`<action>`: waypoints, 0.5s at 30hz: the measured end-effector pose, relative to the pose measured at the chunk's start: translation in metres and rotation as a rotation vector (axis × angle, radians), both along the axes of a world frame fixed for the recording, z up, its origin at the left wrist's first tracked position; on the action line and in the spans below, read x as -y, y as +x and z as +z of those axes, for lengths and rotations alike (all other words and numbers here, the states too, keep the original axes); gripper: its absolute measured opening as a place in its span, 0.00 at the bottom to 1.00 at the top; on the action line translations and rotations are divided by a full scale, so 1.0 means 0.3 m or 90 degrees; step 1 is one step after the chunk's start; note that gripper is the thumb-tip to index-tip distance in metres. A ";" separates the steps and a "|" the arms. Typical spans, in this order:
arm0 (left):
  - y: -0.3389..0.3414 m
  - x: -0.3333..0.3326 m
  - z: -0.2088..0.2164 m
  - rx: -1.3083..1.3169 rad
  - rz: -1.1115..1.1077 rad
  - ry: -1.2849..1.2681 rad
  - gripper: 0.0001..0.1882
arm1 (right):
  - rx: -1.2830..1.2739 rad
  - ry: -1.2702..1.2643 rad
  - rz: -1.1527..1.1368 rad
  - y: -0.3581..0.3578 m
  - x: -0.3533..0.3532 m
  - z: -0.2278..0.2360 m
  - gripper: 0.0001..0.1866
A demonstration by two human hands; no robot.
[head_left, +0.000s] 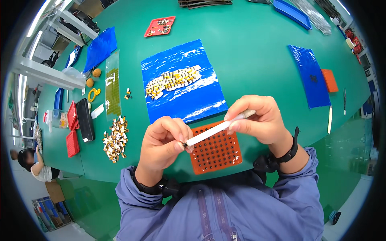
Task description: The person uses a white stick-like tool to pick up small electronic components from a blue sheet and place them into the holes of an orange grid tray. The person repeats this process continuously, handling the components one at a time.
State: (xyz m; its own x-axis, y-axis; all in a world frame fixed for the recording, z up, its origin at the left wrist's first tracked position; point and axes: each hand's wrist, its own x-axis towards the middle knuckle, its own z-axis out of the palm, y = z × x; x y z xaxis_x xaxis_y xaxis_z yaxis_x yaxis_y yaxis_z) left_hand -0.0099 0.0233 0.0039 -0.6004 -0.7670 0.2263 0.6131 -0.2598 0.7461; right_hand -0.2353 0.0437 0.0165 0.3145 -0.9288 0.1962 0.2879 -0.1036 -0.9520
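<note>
we hold the white stick [207, 134] over the orange tray [201, 171], right hand [259, 122] pinching it; left hand [163, 140] pinches a small dark piece [185, 144] at its tip; we judge work partway: pieces [173, 82] rowed on blue sheet [173, 110]; heap [115, 139] unarranged

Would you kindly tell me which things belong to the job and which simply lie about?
Probably in use:
- slim white cylindrical tool
- small dark piece
- orange dotted square tray
- central glossy blue sheet

Probably idle:
- black oblong case
- two brown balls
</note>
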 end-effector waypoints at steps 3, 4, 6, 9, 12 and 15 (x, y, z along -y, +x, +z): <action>0.001 -0.001 -0.003 0.011 0.002 -0.004 0.06 | 0.014 0.014 0.008 0.001 0.001 -0.003 0.06; 0.001 -0.001 -0.004 0.013 0.002 -0.005 0.06 | -0.008 -0.002 0.002 0.000 0.003 -0.003 0.05; -0.002 -0.002 -0.004 0.012 0.008 -0.012 0.06 | -0.052 -0.033 -0.010 -0.002 0.007 -0.004 0.04; -0.004 -0.004 -0.005 0.012 0.012 -0.015 0.06 | -0.187 -0.175 -0.033 -0.008 0.015 -0.006 0.03; -0.001 -0.002 -0.006 0.003 0.013 -0.008 0.05 | -0.150 -0.243 -0.116 0.024 0.008 0.002 0.03; 0.004 -0.003 -0.010 0.012 0.002 -0.024 0.05 | -0.266 -0.289 -0.047 -0.010 0.004 0.021 0.05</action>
